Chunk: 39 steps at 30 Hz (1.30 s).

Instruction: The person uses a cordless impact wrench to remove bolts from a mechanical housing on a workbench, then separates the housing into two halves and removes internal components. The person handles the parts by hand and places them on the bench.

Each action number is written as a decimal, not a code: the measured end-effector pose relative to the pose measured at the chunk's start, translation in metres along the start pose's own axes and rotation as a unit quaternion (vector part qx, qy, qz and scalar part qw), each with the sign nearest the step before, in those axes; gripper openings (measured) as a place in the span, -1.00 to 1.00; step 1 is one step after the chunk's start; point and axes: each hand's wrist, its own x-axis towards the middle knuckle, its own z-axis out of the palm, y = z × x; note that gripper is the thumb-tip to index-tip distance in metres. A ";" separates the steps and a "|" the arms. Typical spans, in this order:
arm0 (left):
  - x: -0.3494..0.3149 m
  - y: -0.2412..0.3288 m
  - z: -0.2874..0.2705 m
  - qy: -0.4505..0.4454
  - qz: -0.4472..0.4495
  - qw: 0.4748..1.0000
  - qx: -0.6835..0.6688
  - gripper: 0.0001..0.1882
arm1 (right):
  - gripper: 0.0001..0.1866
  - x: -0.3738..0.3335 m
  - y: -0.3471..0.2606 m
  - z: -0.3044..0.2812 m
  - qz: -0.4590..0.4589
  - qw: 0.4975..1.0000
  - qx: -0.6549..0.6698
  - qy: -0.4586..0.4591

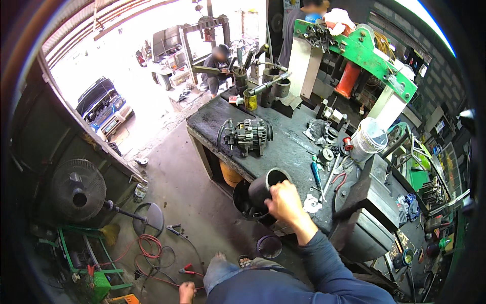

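My right hand (284,201) is closed over the rim of a dark, open-topped cylinder (260,191), thumb outside and fingers partly hidden by the rim. The cylinder leans at the bench's near edge, above a dark round bin (244,205) whose contents I cannot make out. My left hand (187,292) hangs low at the bottom edge, fingers curled, with nothing visible in it; a red cable runs past it. An alternator (248,136) with a pulley on its right end sits on the dark workbench (293,133), beyond the cylinder.
Right of my hand lie a teal-bodied tool (316,173), red-handled pliers (340,181) and a white bucket (368,138). A green press frame (362,48) stands behind. Cables (149,245) and a fan (78,190) occupy the floor at left. Another person (217,68) crouches outside; one stands behind.
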 end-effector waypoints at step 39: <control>0.100 0.802 0.282 -0.210 0.543 0.764 0.278 -0.75 | -0.49 -0.070 -0.036 0.099 0.620 0.764 0.171 -0.054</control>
